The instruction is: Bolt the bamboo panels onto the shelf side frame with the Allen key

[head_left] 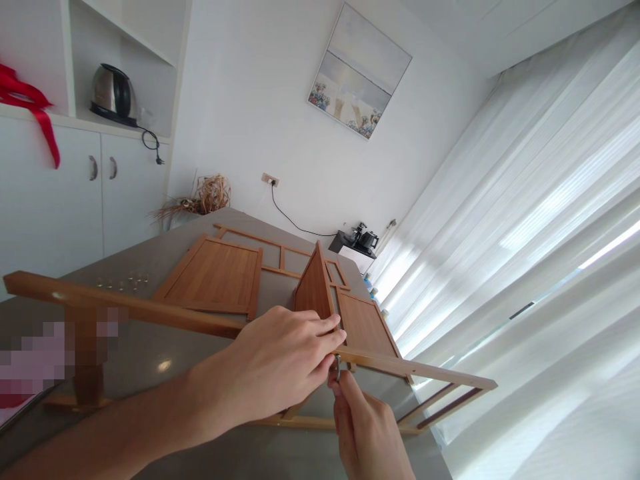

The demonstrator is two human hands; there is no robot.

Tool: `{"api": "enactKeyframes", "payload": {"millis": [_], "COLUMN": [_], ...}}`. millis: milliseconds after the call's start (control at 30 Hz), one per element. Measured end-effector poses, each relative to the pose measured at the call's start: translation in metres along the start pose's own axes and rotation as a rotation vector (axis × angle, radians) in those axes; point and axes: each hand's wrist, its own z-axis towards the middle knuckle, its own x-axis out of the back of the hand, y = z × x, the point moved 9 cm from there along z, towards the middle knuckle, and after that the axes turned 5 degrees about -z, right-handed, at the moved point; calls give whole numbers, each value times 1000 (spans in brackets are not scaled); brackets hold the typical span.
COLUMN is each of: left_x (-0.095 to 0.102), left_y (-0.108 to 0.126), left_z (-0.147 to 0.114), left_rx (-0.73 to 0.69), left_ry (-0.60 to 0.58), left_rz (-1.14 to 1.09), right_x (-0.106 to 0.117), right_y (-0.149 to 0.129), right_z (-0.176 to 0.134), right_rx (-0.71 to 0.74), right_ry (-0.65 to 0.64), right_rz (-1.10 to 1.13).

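The left hand [285, 357] grasps the frame [415, 367] from above; the right hand [367, 427] pinches a metal tool [338, 367] at its rail. The frame is brown wood, its long axis running left to right, on the grey table [277, 293]. Beyond are panels [220, 273], a white wall [240, 100] and curtains [550, 200].

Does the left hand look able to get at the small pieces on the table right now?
Probably not without letting go: the left hand holds the wooden rail, and the small pieces lie beyond that rail.
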Motion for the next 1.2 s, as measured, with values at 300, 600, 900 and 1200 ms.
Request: {"api": "enactKeyframes", "payload": {"millis": [300, 600, 900, 1200], "left_x": [-2, -4, 0, -1], "left_y": [-1, 3, 2, 0], "left_z": [0, -2, -1, 0], "left_rx": [43, 52, 54, 76], "left_ry": [-14, -52, -20, -16], "left_rz": [-6, 57, 16, 11], "right_x": [34, 24, -36, -47], "right_y": [-14, -2, 4, -12], "right_z": [12, 3, -13, -14], "right_rx": [170, 93, -509, -573], "right_ry": [0, -46, -71, -70], "right_rz": [-291, -238, 570, 762]}}
